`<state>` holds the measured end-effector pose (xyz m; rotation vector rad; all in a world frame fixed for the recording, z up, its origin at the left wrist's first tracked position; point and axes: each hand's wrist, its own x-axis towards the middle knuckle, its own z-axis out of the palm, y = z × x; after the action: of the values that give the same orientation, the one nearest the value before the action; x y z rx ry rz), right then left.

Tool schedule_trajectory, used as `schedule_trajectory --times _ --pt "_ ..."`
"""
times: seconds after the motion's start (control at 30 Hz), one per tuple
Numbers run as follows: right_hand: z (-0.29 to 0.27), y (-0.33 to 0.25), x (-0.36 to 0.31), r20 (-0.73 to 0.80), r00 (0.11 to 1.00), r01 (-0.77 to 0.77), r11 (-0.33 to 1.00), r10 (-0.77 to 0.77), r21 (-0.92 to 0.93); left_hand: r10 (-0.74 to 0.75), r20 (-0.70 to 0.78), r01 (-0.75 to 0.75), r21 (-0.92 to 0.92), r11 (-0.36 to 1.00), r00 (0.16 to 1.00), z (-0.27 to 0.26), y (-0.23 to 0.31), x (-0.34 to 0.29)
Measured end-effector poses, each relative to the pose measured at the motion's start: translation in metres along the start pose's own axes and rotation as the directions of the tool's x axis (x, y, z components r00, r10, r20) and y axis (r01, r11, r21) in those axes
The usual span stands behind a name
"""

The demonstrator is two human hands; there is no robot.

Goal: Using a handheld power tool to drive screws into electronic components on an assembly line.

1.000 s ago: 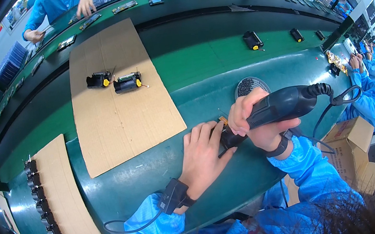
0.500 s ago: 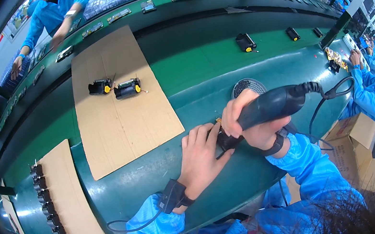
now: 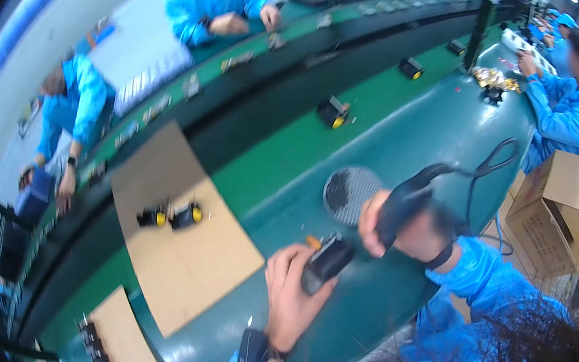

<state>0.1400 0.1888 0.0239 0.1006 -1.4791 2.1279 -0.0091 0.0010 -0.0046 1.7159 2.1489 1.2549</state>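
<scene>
Black housing [image 3: 332, 258]; black tool [image 3: 407, 205]; teal table [image 3: 418, 139]; tan cardboard sheet [image 3: 189, 286]; bright blue sleeve [image 3: 503, 280].

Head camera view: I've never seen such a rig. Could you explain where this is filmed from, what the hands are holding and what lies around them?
There is no robot here, just a person's two bare hands. A wide fisheye camera worn on the head looks down at them, so straight edges bend toward the rim. The left hand holds a black part at a green worktable. The right hand grips a black corded tool; blur hides its details. Past the hands is a round dish with small dark bits. To the left lies a cardboard sheet bearing two black-and-yellow pieces. Other people in blue are in the background.
</scene>
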Motion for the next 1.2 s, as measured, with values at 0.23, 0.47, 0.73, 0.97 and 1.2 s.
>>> schedule_trajectory --times 0.23,0.47,0.73,0.97,1.2 --pt "-0.009 -0.01 -0.016 0.012 0.999 -0.033 0.995 0.032 0.094 -0.118 0.094 0.124 -0.06 0.99 0.989 -0.023 0.009 -0.014" --pt "-0.01 -0.014 -0.016 -0.005 0.998 -0.061 0.995 0.062 0.073 -0.116 0.216 0.1 0.086 0.991 0.97 -0.019 0.011 -0.011" --pt "-0.014 -0.011 -0.012 -0.073 0.997 0.031 0.996 -0.025 0.087 -0.077 0.004 0.077 -0.089 0.993 0.997 -0.061 0.025 -0.017" --pt "-0.012 -0.012 -0.011 -0.101 0.995 0.017 0.997 -0.009 0.077 -0.356 -0.06 0.346 0.434 0.832 0.932 -0.132 0.056 -0.056" --pt "-0.008 -0.012 -0.014 -0.081 0.995 0.063 0.996 -0.059 0.057 -0.239 0.16 0.174 0.338 0.925 0.958 -0.083 0.033 -0.074"
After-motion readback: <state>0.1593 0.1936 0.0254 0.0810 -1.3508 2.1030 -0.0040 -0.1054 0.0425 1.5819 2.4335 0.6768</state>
